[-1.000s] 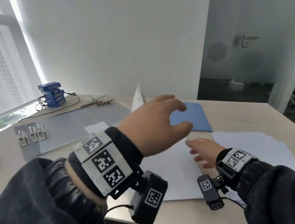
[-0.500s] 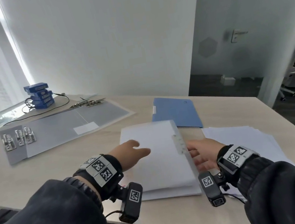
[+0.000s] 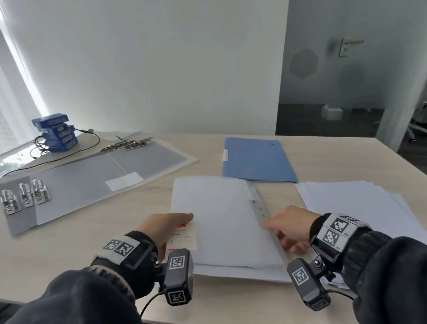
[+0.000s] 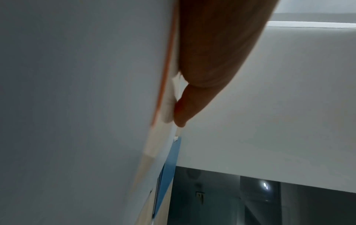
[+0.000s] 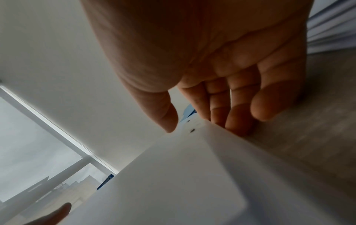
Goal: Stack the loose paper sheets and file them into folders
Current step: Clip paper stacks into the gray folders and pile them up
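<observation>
1. Holding the translucent white folder (image 3: 223,225) between both hands, we have it lying flat on the wooden table (image 3: 92,238) near the front edge, its cover down over the papers inside.
2. Our left hand (image 3: 165,226) lies at the folder's left edge, fingers straight and relaxed, the fingertip touching that edge beside a label with red print (image 3: 182,237).
3. The left wrist view shows that finger (image 4: 192,106) pressed along the folder's edge, not curled round it.
4. Our right hand (image 3: 291,226) sits at the folder's right edge by the punched binding strip (image 3: 257,205). In the right wrist view its fingers (image 5: 237,115) reach under the edge, with the thumb (image 5: 163,112) just above the cover, so it loosely holds that edge.
5. We see the loose sheets (image 3: 361,210) spread on the table to the right of the folder, just beside our right wrist.
6. A closed blue folder (image 3: 257,158) lies beyond, its near edge close to the white folder's far corner.
7. An open grey binder (image 3: 83,183) lies at the far left, with metal clips (image 3: 24,195) on its left flap, and a stack of blue boxes (image 3: 56,133) stands behind it.
</observation>
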`<state>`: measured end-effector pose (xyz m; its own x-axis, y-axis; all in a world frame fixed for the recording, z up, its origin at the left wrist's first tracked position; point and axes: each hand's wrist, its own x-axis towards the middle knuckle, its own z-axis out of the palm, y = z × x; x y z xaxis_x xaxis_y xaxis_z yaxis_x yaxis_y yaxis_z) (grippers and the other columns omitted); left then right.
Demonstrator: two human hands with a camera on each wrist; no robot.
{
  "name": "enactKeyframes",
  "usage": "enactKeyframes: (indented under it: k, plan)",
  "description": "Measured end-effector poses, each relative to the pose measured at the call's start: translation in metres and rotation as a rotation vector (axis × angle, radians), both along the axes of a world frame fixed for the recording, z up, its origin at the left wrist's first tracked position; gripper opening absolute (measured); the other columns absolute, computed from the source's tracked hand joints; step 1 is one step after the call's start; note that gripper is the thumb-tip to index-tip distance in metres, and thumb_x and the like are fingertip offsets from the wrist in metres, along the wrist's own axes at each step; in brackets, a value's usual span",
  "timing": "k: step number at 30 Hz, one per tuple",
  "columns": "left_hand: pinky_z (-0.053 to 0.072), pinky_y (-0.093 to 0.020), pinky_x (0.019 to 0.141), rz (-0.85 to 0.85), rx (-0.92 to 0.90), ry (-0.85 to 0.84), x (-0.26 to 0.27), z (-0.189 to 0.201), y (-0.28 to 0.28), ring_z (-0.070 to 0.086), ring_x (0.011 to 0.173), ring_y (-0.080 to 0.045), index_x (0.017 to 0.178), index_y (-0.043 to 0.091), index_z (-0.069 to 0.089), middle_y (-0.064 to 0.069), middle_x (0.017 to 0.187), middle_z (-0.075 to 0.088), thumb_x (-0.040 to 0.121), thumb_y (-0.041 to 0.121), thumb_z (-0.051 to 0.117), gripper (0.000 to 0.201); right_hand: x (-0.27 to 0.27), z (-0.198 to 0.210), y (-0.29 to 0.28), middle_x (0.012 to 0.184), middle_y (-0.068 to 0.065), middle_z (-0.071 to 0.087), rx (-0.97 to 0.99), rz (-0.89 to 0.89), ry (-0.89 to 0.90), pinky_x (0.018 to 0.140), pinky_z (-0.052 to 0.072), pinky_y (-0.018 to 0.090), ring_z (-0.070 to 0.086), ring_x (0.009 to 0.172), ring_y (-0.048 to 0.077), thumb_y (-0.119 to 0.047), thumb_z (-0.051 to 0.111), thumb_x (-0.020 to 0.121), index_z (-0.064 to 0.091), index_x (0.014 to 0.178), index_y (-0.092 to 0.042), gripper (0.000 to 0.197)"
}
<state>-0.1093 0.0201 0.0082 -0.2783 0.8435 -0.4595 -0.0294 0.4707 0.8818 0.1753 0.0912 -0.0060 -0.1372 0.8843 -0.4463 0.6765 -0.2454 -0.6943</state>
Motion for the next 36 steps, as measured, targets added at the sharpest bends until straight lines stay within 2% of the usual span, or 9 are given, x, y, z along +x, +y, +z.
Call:
enactKeyframes:
  k: [2,5,11,16,22,26,30,33,36]
  plan:
    - [0.055,-0.030,0.054,-0.026,0.076,-0.050,-0.001,-0.003,0.000,0.069,0.054,-0.027,0.105,-0.004,0.065,-0.015,0.073,0.073,0.091,0.015,0.073,0.025,-0.002,0.001,0.001,0.086,0.008,0.062,0.015,-0.006,-0.004,0.049,0.042,0.022,0.059,0.063,0.020,-0.035,0.063,0.089,0.067,0.101,-0.005,0.032]
    - [0.059,-0.037,0.059,-0.044,0.212,-0.097,-0.007,-0.005,-0.002,0.074,0.069,-0.030,0.116,0.006,0.066,-0.015,0.090,0.077,0.095,0.008,0.066,0.021,-0.003,-0.001,0.005,0.084,0.007,0.057,0.026,-0.060,0.066,0.052,0.039,0.024,0.052,0.058,0.018,-0.033,0.061,0.092,0.060,0.094,-0.011,0.022]
    - [0.061,-0.043,0.067,-0.058,0.399,-0.195,-0.011,-0.003,0.000,0.076,0.084,-0.034,0.126,0.016,0.063,-0.016,0.108,0.076,0.097,0.007,0.061,0.030,-0.014,-0.004,0.012,0.098,0.009,0.066,0.074,-0.081,0.231,0.060,0.046,0.029,0.059,0.073,0.024,-0.049,0.057,0.095,0.061,0.112,-0.022,0.032]
    - [0.062,-0.044,0.073,-0.088,0.536,-0.218,-0.012,0.001,0.010,0.074,0.096,-0.036,0.135,0.015,0.055,-0.015,0.117,0.074,0.090,0.005,0.070,0.049,-0.009,-0.003,0.023,0.101,0.008,0.070,0.186,-0.176,0.449,0.068,0.049,0.033,0.056,0.072,0.020,-0.029,0.073,0.090,0.059,0.116,-0.025,0.029]
    - [0.061,-0.037,0.080,-0.101,0.671,-0.156,-0.004,0.003,0.031,0.072,0.105,-0.030,0.129,0.017,0.056,-0.007,0.117,0.074,0.080,-0.001,0.070,0.054,-0.008,0.014,0.033,0.105,-0.001,0.072,0.460,-0.193,0.548,0.081,0.048,0.034,0.066,0.095,0.018,-0.009,0.064,0.095,0.051,0.109,-0.026,0.026]
    - [0.058,-0.037,0.087,-0.139,0.695,-0.104,0.002,-0.003,0.041,0.071,0.110,-0.026,0.131,0.014,0.057,-0.007,0.121,0.073,0.075,0.006,0.067,0.057,-0.001,0.012,0.039,0.100,0.004,0.072,0.539,-0.210,0.528,0.082,0.047,0.031,0.067,0.088,0.015,-0.004,0.064,0.093,0.051,0.103,-0.026,0.028]
    - [0.058,-0.042,0.086,-0.122,0.645,-0.055,0.003,-0.019,0.048,0.071,0.105,-0.028,0.125,0.016,0.061,-0.007,0.116,0.075,0.074,0.014,0.069,0.052,0.006,0.002,0.039,0.110,0.004,0.071,0.379,-0.081,0.402,0.083,0.050,0.029,0.068,0.099,0.018,-0.005,0.065,0.092,0.056,0.110,-0.021,0.026]
    - [0.058,-0.044,0.081,-0.138,0.525,0.044,0.002,-0.033,0.050,0.070,0.099,-0.036,0.113,0.018,0.064,-0.015,0.105,0.074,0.067,0.020,0.072,0.047,0.008,-0.013,0.042,0.111,0.005,0.070,0.273,-0.002,0.174,0.093,0.054,0.041,0.067,0.101,0.023,-0.014,0.067,0.088,0.056,0.115,-0.020,0.030]
    - [0.057,-0.045,0.088,-0.189,0.382,0.190,-0.001,-0.043,0.054,0.071,0.097,-0.027,0.110,0.024,0.061,-0.006,0.104,0.074,0.071,0.025,0.076,0.042,0.005,-0.016,0.047,0.095,0.008,0.068,0.304,-0.012,0.055,0.087,0.054,0.047,0.063,0.080,0.024,-0.017,0.064,0.090,0.057,0.103,-0.013,0.016]
